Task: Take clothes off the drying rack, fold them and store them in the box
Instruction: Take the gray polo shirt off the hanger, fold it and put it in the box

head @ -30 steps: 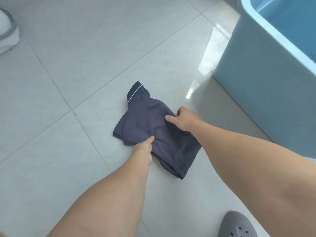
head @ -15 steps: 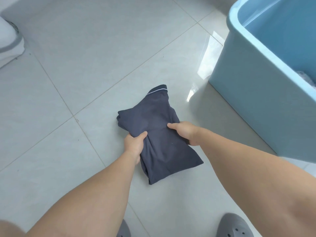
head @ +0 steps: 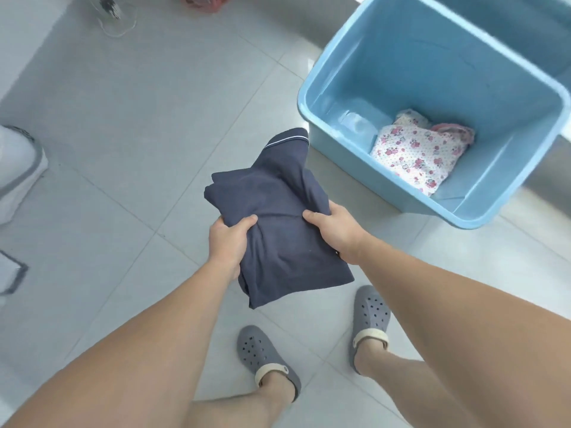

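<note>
Count of items in view: two hands, one folded navy garment (head: 278, 230), one light blue box (head: 364, 61), one floral garment (head: 411, 157), one pink garment edge (head: 454, 131), two grey clogs.

The left hand (head: 227, 242) grips the left side of the folded navy garment; its thumb lies on top of the cloth and the remaining fingers curl out of sight beneath. The right hand (head: 336, 231) grips the right side in the same manner, thumb on top, fingers hidden under the fabric. The garment is held in the air above the tiled floor (head: 129, 125), just left of the box's near-left corner. A thin white stripe runs along the garment's far end, which points toward the box rim.

The box stands on the floor to the right of the garment, open at the top. The floral garment lies folded on the box bottom toward its right side, with the pink garment edge touching it at the far side. The left part of the box bottom is bare.

The left clog (head: 265, 356) and right clog (head: 369, 313) stand on the floor below the garment, apart from each other. A white object with a grey edge (head: 18, 168) sits at the left frame border, well apart from the hands.
</note>
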`<state>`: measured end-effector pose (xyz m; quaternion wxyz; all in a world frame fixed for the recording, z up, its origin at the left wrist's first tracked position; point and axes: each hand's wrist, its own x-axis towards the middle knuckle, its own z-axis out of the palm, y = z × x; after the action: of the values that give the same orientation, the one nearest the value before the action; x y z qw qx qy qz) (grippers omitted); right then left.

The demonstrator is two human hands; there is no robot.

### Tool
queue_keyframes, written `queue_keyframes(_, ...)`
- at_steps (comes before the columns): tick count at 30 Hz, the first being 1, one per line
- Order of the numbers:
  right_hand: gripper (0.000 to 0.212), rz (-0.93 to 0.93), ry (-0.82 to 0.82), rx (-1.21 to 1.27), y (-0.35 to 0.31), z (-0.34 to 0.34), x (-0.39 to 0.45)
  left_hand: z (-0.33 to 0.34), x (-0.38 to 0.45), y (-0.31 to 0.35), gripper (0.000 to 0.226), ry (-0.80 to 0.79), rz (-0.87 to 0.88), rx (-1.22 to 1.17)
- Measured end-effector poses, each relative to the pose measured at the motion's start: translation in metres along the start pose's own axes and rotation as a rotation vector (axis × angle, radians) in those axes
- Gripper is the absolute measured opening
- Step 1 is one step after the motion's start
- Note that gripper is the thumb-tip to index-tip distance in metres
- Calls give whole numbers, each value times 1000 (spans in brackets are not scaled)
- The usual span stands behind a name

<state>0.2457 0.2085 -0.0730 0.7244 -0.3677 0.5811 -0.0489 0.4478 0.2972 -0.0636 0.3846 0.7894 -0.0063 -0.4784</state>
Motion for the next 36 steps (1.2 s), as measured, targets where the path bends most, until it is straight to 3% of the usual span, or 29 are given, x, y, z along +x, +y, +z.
queue_keyframes(7,27,-28,166,168,-61,-68,-85,60,-70,94,26,-207,27,81)
queue_keyframes(13,27,-51,417,384,-70,-163,-86,188,-72,139,34,-371,112,240)
queue_keyframes(18,38,-40,505,481,-66,-251,-50,309,-48,154,31,-471,174,404)
queue_keyframes(26,34,-34,692,604,-37,-346,20,468,9,154,29,-673,263,661)
queue_keyframes(29,26,-6,722,513,-30,-352,54,494,40,140,25,-664,343,767)
queue_keyframes(36,33,67,791,324,11,-351,134,517,127,78,26,-630,277,880)
